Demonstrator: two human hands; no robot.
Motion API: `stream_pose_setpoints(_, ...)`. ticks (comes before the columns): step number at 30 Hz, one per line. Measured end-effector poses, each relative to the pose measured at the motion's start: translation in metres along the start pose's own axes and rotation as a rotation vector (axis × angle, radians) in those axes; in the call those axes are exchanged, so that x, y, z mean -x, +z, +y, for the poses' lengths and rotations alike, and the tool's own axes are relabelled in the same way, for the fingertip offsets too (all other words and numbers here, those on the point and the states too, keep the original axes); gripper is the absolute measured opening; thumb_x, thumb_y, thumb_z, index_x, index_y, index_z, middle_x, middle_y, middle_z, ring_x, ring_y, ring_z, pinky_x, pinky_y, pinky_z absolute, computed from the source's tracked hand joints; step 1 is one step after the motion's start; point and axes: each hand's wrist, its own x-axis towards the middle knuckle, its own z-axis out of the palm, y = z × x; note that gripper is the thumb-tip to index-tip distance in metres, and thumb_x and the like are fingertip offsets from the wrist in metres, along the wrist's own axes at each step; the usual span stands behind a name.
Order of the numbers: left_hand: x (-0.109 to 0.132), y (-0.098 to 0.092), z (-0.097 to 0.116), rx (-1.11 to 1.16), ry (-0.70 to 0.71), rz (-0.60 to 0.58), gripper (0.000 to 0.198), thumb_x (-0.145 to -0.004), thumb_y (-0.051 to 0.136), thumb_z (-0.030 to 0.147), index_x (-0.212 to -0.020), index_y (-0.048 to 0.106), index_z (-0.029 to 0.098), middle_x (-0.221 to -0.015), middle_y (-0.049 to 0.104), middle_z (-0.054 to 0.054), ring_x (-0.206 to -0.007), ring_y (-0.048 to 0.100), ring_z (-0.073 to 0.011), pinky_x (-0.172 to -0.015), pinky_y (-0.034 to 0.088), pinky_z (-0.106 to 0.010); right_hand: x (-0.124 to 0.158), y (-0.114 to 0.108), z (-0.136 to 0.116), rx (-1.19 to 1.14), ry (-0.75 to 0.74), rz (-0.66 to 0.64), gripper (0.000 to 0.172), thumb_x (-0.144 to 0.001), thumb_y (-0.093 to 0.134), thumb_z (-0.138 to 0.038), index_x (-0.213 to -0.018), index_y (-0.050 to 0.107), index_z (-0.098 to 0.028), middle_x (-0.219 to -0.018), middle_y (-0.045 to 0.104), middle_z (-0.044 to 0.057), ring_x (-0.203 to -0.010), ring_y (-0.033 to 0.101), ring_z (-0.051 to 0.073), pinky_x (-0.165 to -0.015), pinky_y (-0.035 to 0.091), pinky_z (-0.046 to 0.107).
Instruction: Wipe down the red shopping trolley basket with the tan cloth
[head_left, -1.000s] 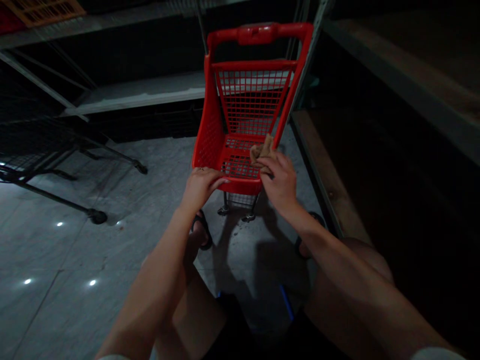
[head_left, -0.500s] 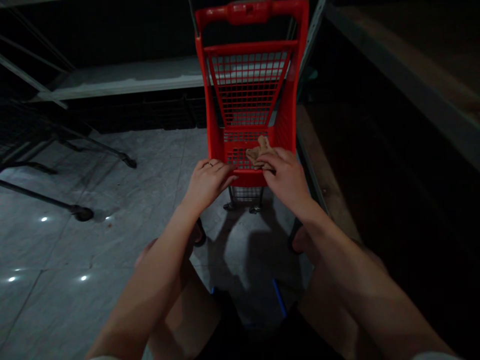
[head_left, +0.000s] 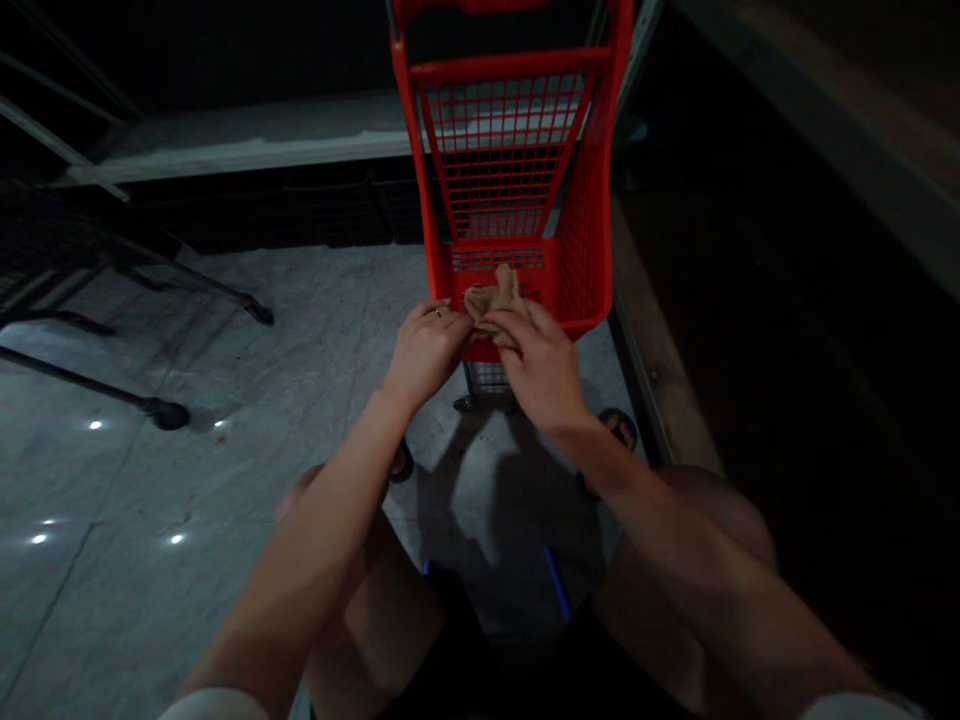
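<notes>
A red plastic shopping cart (head_left: pixel 585 220) with grid panels stands in front of me, its basket's front rim nearest. My right hand (head_left: pixel 540 360) is closed on a crumpled brown cloth (head_left: pixel 504 292) at that rim, near its middle. Beside it, my left hand (head_left: pixel 431 345) is closed on the rim's left corner, its fingertips close to the cloth. A ring shows on one of its fingers. The part of the rim beneath both hands is hidden.
A pale low shelf (head_left: pixel 255 145) runs behind the cart, with dark crates under it. Dark metal legs on casters (head_left: pixel 166 414) stand at the left. A ledge (head_left: pixel 667 400) borders the right side. My knees and sandaled feet flank the cart's lower part.
My right hand has moved left along the rim with the cloth, closer to my left hand. The basket's right side now shows more, and the cart sits slightly higher in view.
</notes>
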Motion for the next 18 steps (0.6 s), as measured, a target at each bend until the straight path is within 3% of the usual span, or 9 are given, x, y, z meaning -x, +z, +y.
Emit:
stream_pose_setpoints(4, -0.010, 0.007, 0.011, -0.030, -0.008, -0.010, 0.029, -0.110, 0.050, 0.027, -0.097, 0.075, 0.019, -0.093, 0.081, -0.007, -0.092, 0.076, -0.0217, -0.101, 0.056, -0.041, 0.000, 0.008, 0.002, -0.081, -0.025, 0.015, 0.045, -0.091, 0.055, -0.005, -0.126, 0.075, -0.024, -0.135, 0.068, 0.010, -0.125, 0.068, 0.025, -0.112, 0.058, 0.045)
stream_pose_setpoints(7, -0.014, 0.006, 0.014, -0.019, -0.004, -0.039, 0.031, -0.112, 0.051, 0.035, -0.102, 0.076, 0.021, -0.094, 0.082, -0.006, -0.092, 0.076, -0.0220, -0.102, 0.055, -0.042, 0.000, -0.016, 0.032, -0.031, -0.047, 0.011, 0.044, -0.090, 0.055, -0.006, -0.121, 0.076, -0.028, -0.131, 0.069, 0.007, -0.123, 0.068, 0.026, -0.112, 0.057, 0.049)
stream_pose_setpoints(11, -0.013, 0.002, 0.013, 0.043, -0.022, -0.039, 0.033, -0.111, 0.051, 0.040, -0.111, 0.077, 0.021, -0.100, 0.083, -0.008, -0.097, 0.077, -0.0234, -0.108, 0.053, -0.044, -0.003, -0.058, 0.081, 0.168, 0.043, 0.136, 0.043, -0.084, 0.056, -0.008, -0.117, 0.077, -0.023, -0.130, 0.068, 0.010, -0.121, 0.066, 0.028, -0.110, 0.055, 0.054)
stream_pose_setpoints(13, -0.012, 0.002, 0.013, 0.062, -0.030, -0.019, 0.033, -0.111, 0.050, 0.040, -0.110, 0.078, 0.022, -0.101, 0.083, -0.007, -0.095, 0.077, -0.0228, -0.109, 0.052, -0.044, -0.007, -0.069, 0.091, 0.226, 0.099, 0.183, 0.041, -0.083, 0.056, -0.009, -0.115, 0.078, -0.021, -0.124, 0.069, 0.011, -0.114, 0.067, 0.027, -0.105, 0.057, 0.052)
stream_pose_setpoints(15, -0.012, 0.005, 0.017, 0.069, -0.047, 0.010, 0.032, -0.111, 0.050, 0.039, -0.109, 0.078, 0.023, -0.098, 0.083, -0.006, -0.092, 0.076, -0.0217, -0.109, 0.053, -0.044, -0.010, -0.066, 0.085, 0.245, 0.114, 0.183, 0.039, -0.084, 0.057, -0.009, -0.114, 0.079, -0.021, -0.124, 0.069, 0.011, -0.112, 0.067, 0.027, -0.104, 0.056, 0.050)
stream_pose_setpoints(18, -0.016, 0.011, 0.025, 0.077, -0.083, 0.038, 0.029, -0.110, 0.050, 0.035, -0.107, 0.077, 0.024, -0.094, 0.082, -0.005, -0.089, 0.076, -0.0209, -0.109, 0.054, -0.045, -0.012, -0.042, 0.053, 0.205, 0.086, 0.099, 0.036, -0.091, 0.056, -0.009, -0.116, 0.078, -0.023, -0.124, 0.071, 0.010, -0.113, 0.066, 0.026, -0.104, 0.056, 0.047)
